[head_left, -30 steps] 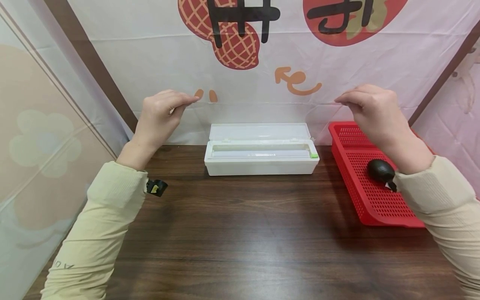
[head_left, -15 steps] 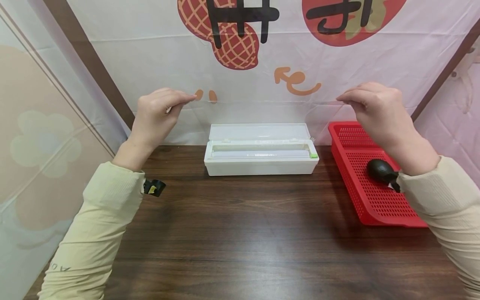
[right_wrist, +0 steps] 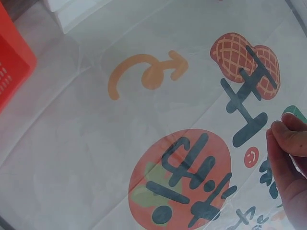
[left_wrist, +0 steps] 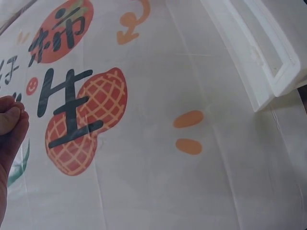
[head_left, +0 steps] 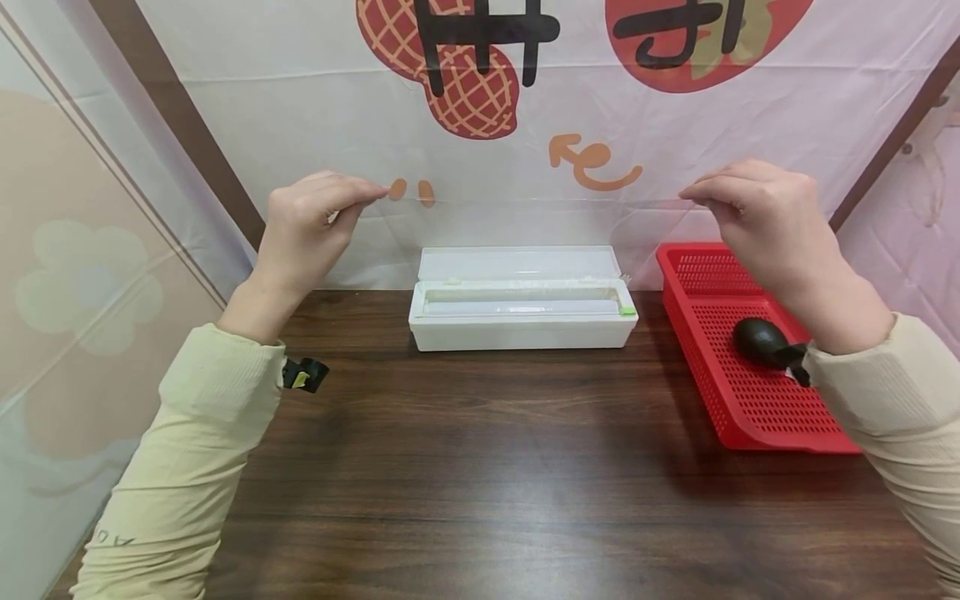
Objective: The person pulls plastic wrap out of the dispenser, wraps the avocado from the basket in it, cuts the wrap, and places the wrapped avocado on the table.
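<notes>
Evidently pinching with both hands: holds up the left hand, bent at the wrist, with thumb and fingertips together on seemingly an edge of clear film; holds up the right hand about level with it, likewise pinched, well apart from the left. Stretches the film between the two, visible only as a faint line and too sheer to follow down to a lower end. Shows fingertips pressed together in both wrist views too. Has below and between the hands, touching neither, a long white box on the brown table, with lid tipped back, pale roll inside and green piece at the rim's right end. Has under the right hand and forearm, apart from the box, a red basket with a dark rounded object inside, narrowing towards the cuff. Wears a small black device at the left cuff. Faces a white hanging sheet printed with red shapes, black characters and orange marks.
</notes>
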Action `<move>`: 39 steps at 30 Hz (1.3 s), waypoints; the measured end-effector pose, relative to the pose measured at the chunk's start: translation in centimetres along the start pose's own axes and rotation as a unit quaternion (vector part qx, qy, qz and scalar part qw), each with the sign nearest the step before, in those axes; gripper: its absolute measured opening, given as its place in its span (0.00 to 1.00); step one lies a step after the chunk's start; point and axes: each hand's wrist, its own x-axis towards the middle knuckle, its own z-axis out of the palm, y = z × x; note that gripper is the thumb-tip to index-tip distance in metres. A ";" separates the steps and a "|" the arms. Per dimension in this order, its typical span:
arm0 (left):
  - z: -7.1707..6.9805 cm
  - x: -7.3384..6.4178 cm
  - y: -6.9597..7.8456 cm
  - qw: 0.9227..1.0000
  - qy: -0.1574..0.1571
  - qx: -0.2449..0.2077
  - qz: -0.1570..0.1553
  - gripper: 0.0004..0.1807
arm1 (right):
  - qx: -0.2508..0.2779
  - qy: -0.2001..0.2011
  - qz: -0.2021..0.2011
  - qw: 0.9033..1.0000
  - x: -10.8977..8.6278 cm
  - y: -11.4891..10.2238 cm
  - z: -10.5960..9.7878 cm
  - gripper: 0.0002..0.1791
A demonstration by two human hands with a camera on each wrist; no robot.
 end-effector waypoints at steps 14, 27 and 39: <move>-0.4 0.2 0.5 1.000 0.009 -0.002 0.010 0.10 | -0.014 0.003 -0.046 0.999 0.0 -0.5 -1.1 0.06; -1.2 0.0 1.3 1.000 0.011 -0.002 0.019 0.10 | 0.009 0.037 -0.027 0.999 -0.5 -1.0 -1.3 0.07; -2.2 -0.7 2.5 1.000 -0.009 0.001 0.023 0.10 | 0.012 0.029 -0.045 0.999 -1.6 -2.0 -2.1 0.10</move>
